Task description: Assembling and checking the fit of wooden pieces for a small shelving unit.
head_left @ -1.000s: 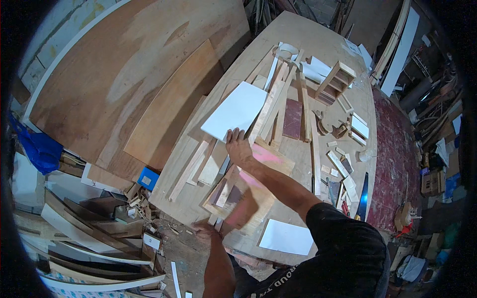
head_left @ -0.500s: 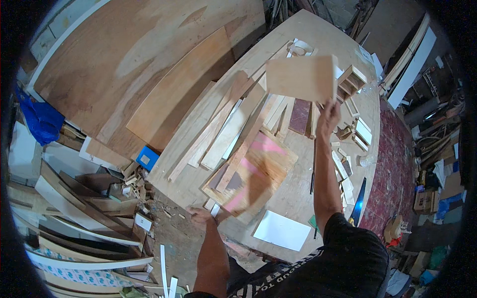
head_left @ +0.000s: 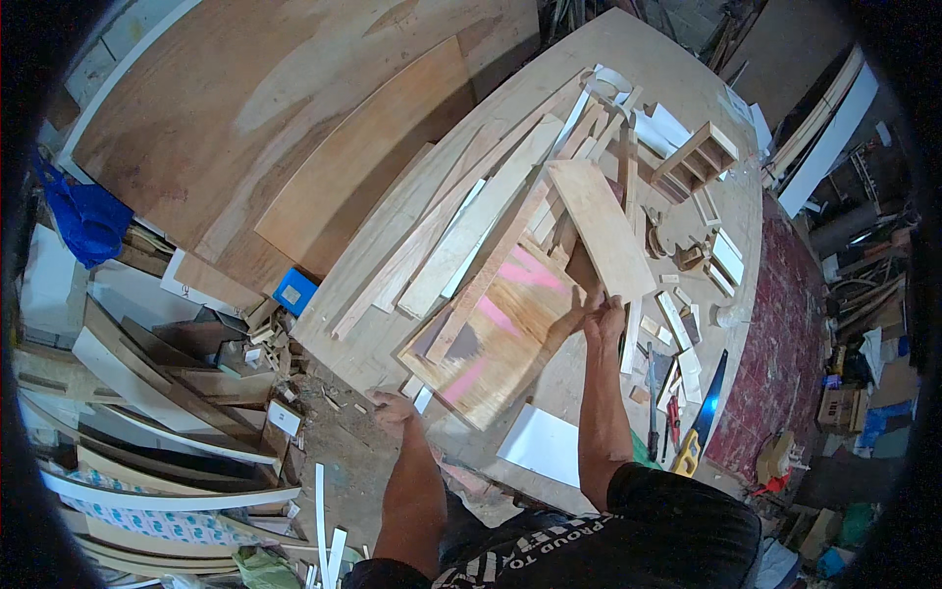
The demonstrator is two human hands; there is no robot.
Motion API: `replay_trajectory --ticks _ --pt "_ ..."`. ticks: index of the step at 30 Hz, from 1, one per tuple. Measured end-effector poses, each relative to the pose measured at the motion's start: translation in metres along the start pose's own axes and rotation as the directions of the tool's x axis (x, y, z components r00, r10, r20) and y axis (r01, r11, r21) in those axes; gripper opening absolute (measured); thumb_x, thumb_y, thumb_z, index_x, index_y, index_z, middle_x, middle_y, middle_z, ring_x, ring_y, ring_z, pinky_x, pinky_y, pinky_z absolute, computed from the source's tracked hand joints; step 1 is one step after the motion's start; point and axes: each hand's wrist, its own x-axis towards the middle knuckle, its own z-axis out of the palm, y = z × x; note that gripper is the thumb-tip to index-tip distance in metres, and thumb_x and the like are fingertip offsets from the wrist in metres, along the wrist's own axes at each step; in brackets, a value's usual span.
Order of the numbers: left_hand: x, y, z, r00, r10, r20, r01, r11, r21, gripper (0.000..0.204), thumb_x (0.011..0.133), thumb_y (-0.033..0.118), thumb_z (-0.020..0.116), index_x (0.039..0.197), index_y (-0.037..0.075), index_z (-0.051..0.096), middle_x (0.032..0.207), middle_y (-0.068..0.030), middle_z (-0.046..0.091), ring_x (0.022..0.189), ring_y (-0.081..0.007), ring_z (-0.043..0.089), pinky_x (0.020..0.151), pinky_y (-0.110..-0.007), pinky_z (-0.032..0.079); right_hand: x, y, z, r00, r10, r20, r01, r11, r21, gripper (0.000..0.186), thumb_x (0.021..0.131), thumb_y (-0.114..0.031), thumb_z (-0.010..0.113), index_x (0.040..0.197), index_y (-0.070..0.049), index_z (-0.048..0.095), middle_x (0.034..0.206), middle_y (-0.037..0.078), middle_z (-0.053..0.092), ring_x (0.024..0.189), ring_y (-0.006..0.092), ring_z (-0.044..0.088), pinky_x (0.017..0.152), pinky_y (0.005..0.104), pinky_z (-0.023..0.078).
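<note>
My right hand (head_left: 603,319) is closed on the near end of a pale wooden board (head_left: 601,231). This board slants away from me above other timber on the workbench. To its left lies a wide panel with pink patches (head_left: 515,339), and a narrow wooden strip (head_left: 491,277) rests across it. Beside the panel's near left corner, my left hand (head_left: 394,410) has its fingers curled; whether anything is in them is hidden. A short white strip (head_left: 423,399) juts from under the panel close to that hand.
Long planks (head_left: 481,216) cover the left of the workbench (head_left: 628,49). On its right are a small wooden compartment box (head_left: 699,162), several offcuts and a yellow-handled handsaw (head_left: 689,454). A white sheet (head_left: 540,445) lies near me. Large plywood sheets (head_left: 294,108) lean at left.
My right hand has come nearer and left with the board, which has swung from crosswise to slanting lengthwise. Tools at the right edge are uncovered. My left hand has barely moved.
</note>
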Motion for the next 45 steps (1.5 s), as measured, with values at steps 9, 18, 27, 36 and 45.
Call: replay_trajectory --ticks 9,18,27,36,45 --pt "-0.012 0.011 -0.025 0.994 0.028 0.108 -0.035 0.997 0.062 0.09 0.096 0.064 0.028 0.097 -0.017 0.066 0.103 -0.0376 0.064 0.1 -0.0453 0.065 0.086 -0.054 0.051 -0.067 0.071 0.056 0.92 0.382 -0.09 -0.275 0.464 -0.842 0.025 0.093 -0.022 0.058 0.093 0.002 0.066 0.072 0.011 0.066 0.065 0.0188 0.064 0.054 0.0283 0.048" --pt "-0.029 0.023 -0.032 0.982 0.142 0.128 -0.146 0.989 0.023 0.088 0.096 0.062 0.029 0.091 -0.016 0.068 0.091 -0.0362 0.066 0.09 -0.0479 0.066 0.079 -0.054 0.052 -0.027 0.194 0.166 0.849 -0.044 0.527 0.435 -0.509 -0.743 0.068 0.079 -0.037 0.074 0.134 -0.007 0.047 0.122 0.022 0.051 0.107 0.0421 0.06 0.088 0.0478 0.053" --pt "-0.03 0.015 -0.018 0.986 0.135 0.099 -0.135 0.991 -0.006 0.086 0.096 0.061 0.03 0.095 -0.018 0.064 0.096 -0.0356 0.065 0.093 -0.0471 0.065 0.081 -0.053 0.052 0.019 0.185 0.17 0.91 -0.011 0.415 0.352 -0.509 -0.785 0.083 0.073 -0.036 0.072 0.139 -0.002 0.035 0.098 0.015 0.06 0.103 0.0339 0.064 0.082 0.0437 0.057" --pt "0.017 -0.018 0.012 0.99 0.135 -0.036 -0.138 0.986 -0.097 0.079 0.098 0.058 0.031 0.1 -0.012 0.066 0.1 -0.0341 0.065 0.098 -0.0448 0.064 0.087 -0.051 0.05 -0.067 0.137 0.162 0.856 0.451 0.252 -0.36 0.871 -0.335 0.042 0.095 -0.041 0.05 0.121 -0.007 0.054 0.101 0.011 0.061 0.079 0.0277 0.063 0.072 0.0432 0.056" --pt "0.003 0.004 -0.016 0.992 -0.006 0.126 0.002 0.999 0.037 0.083 0.096 0.062 0.026 0.098 -0.008 0.07 0.1 -0.0308 0.068 0.094 -0.0448 0.067 0.082 -0.055 0.053 -0.052 0.081 0.095 0.763 0.53 0.371 -0.41 0.84 -0.357 0.051 0.104 -0.048 0.031 0.122 -0.006 0.053 0.093 0.013 0.061 0.076 0.025 0.06 0.059 0.0366 0.055"
